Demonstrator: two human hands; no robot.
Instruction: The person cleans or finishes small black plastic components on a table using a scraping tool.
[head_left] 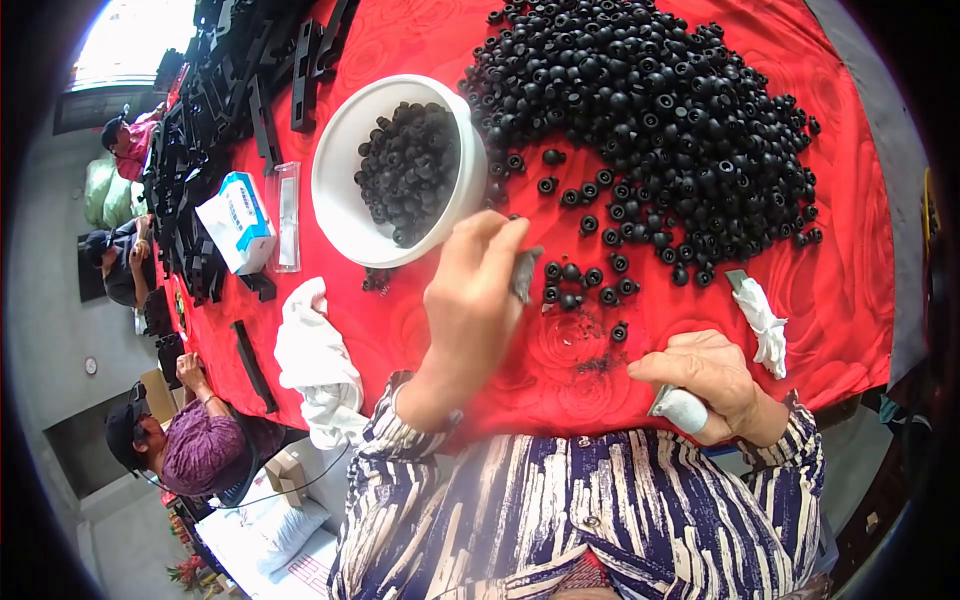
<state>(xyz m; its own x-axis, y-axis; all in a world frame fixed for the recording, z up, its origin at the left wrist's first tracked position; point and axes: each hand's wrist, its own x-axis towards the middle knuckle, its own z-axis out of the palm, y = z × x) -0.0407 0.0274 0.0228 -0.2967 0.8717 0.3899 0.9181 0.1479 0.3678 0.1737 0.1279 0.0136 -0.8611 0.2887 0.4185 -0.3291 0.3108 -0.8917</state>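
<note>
1. Left hand [470,290]: raised over the tabletop [840,345], just to the near right of the white bowl [338,165]. Its fingers are bent and drawn close together, with a grey piece [524,275] at their right side; whether they grip anything cannot be told.
2. Right hand [705,385]: low at the near edge, its index finger pointing left and the other fingers curled. A pale grey piece [683,410] shows beneath; whether it is held or covers the thumb cannot be told.
3. Black rounded parts: a large heap [650,120] covers the far middle and right; a batch [410,165] lies inside the bowl; a small loose group [569,271] sits between the hands, with dark crumbs [598,362] on its near side.
4. Right side: a white-wrapped flat tool [765,330] lies beyond the right hand, near the heap.
5. Left side: a crumpled white cloth [315,355], a blue-and-white box [240,225], a clear case [287,215] and piled black strips [210,120].
6. Far left edge: other people, one in a purple top [205,445].
</note>
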